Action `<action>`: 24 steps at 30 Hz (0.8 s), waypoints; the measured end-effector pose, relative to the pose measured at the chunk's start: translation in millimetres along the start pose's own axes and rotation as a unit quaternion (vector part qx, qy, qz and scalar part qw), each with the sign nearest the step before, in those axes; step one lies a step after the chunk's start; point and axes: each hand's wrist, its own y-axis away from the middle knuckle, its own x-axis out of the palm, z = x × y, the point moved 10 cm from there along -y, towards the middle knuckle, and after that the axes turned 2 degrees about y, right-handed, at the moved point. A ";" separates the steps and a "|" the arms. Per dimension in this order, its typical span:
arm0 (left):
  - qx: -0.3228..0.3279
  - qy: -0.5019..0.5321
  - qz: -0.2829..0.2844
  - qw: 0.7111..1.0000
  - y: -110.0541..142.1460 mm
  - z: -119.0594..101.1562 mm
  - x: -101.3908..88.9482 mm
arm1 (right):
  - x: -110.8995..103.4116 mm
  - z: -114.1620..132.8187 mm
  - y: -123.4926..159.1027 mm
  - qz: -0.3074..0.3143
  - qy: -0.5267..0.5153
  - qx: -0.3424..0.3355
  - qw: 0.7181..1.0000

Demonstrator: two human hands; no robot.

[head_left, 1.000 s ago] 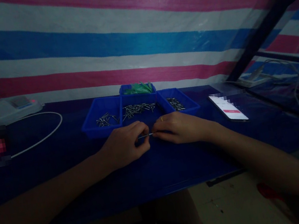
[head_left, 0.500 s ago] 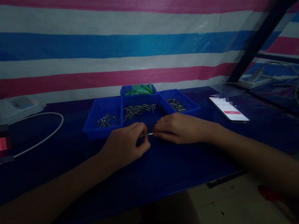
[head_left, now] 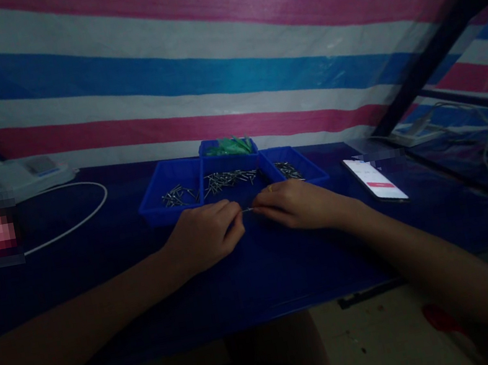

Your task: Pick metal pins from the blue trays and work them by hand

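Observation:
My left hand and my right hand meet over the blue table, fingertips pinched close together. Between them runs a thin metal pin, gripped at its left end by my left hand and at its right end by my right hand. Its exact kind is too small and dark to make out, and both ends are hidden in the fingers. Just beyond my hands, a loose pile of similar metal pins lies between two blue bins. More pins lie in the left bin and the right bin.
Behind the pile stands a smaller blue bin with green pieces. A lit phone lies to the right on the blue table. Left are a white device and a white cable. A striped sheet hangs behind.
The pinched fingertips and the pin have shifted slightly away from me. The pin stays between both hands. The whole view has moved a little.

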 end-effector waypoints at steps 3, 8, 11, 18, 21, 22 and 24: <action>0.011 0.031 -0.025 0.999 1.1 -1.3 -4.3 | 3.5 4.1 -0.9 0.007 -0.013 -0.014 1.000; 0.025 0.026 -0.024 0.999 1.4 -2.6 -1.7 | 5.6 0.2 -1.4 0.006 -0.029 -0.005 1.000; 0.038 -0.029 -0.022 0.999 1.9 -3.5 2.0 | 3.7 -3.7 -0.9 -0.002 -0.010 0.002 1.000; 0.023 -0.059 -0.002 0.998 1.5 5.0 10.1 | -15.7 -1.5 5.0 -0.050 0.029 0.000 0.998; 0.030 -0.049 0.008 0.998 0.5 2.7 10.5 | -20.4 4.9 7.2 -0.059 0.023 -0.016 0.998; 0.034 -0.048 0.015 0.998 0.4 1.0 11.2 | -19.3 6.3 7.0 -0.053 0.020 -0.021 0.998; 0.034 -0.044 0.030 0.998 0.5 -1.7 13.1 | -15.5 6.7 5.8 -0.039 0.015 -0.025 0.999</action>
